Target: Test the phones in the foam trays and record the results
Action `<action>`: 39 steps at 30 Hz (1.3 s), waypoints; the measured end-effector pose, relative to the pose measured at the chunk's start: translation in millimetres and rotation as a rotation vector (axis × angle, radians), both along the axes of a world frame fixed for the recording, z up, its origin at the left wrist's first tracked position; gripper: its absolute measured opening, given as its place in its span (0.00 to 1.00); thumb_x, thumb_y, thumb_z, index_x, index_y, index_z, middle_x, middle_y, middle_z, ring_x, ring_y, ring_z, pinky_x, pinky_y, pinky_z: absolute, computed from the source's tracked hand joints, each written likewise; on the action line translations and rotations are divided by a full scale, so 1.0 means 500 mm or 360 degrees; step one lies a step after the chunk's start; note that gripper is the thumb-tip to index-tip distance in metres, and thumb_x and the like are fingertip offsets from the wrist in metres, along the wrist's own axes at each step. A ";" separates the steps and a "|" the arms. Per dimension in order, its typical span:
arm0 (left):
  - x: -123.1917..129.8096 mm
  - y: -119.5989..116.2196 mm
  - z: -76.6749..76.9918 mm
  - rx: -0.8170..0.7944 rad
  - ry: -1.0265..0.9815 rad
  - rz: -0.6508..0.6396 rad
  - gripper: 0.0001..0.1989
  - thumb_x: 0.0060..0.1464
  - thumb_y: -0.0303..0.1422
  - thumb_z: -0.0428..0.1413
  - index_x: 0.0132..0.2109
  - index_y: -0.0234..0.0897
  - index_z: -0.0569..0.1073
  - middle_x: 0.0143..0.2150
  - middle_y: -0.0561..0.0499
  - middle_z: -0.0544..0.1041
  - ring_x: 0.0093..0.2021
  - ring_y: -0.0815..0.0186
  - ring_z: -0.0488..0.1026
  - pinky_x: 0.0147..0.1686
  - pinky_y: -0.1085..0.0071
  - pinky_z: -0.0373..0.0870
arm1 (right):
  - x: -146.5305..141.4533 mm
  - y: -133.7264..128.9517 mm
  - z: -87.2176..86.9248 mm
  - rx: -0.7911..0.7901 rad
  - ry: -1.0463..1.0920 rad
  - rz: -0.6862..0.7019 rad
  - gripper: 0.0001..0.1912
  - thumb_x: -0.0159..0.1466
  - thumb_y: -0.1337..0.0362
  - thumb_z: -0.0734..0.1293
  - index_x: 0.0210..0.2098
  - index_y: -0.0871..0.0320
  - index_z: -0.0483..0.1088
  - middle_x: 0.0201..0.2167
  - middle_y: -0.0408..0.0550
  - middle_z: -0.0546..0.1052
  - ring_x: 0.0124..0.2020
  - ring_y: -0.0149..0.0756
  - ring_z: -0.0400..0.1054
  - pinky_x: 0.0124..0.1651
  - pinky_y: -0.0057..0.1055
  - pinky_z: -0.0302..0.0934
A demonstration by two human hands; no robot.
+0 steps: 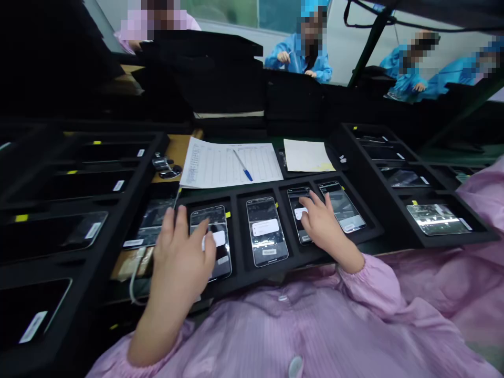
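Note:
Several smartphones lie face up in the slots of a black foam tray (240, 226) in front of me. My left hand (183, 247) is over the left part of the tray, fingers spread, partly covering a lit smartphone (220, 262) with a white pop-up. Over the right part, my right hand (321, 218) has its fingers apart above another smartphone (305, 239); contact with the glass is hard to tell. Between the hands a smartphone (268, 244) shows a white pop-up box. At the right end lies a smartphone (346, 212) with a dark screen picture. Neither hand holds anything.
Black trays with smartphones stand at the left (129, 197) and right (401, 197). Behind the middle tray lie a printed sheet (208, 168) with a blue pen (247, 173) and a pale paper pad (307, 155). A white cable (134, 281) hangs at left. Co-workers sit beyond stacked black trays.

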State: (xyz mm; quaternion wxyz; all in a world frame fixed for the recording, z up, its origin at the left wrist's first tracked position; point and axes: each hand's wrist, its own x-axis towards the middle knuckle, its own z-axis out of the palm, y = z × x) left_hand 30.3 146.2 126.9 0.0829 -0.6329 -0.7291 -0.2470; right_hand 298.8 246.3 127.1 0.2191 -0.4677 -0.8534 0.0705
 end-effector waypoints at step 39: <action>0.027 -0.055 -0.048 0.0161 -0.0482 0.0197 0.33 0.63 0.39 0.52 0.72 0.40 0.51 0.76 0.35 0.42 0.75 0.46 0.37 0.69 0.39 0.43 | 0.095 -0.006 -0.071 0.0341 0.0456 -0.0348 0.24 0.68 0.55 0.62 0.59 0.62 0.65 0.65 0.66 0.61 0.72 0.61 0.41 0.68 0.64 0.45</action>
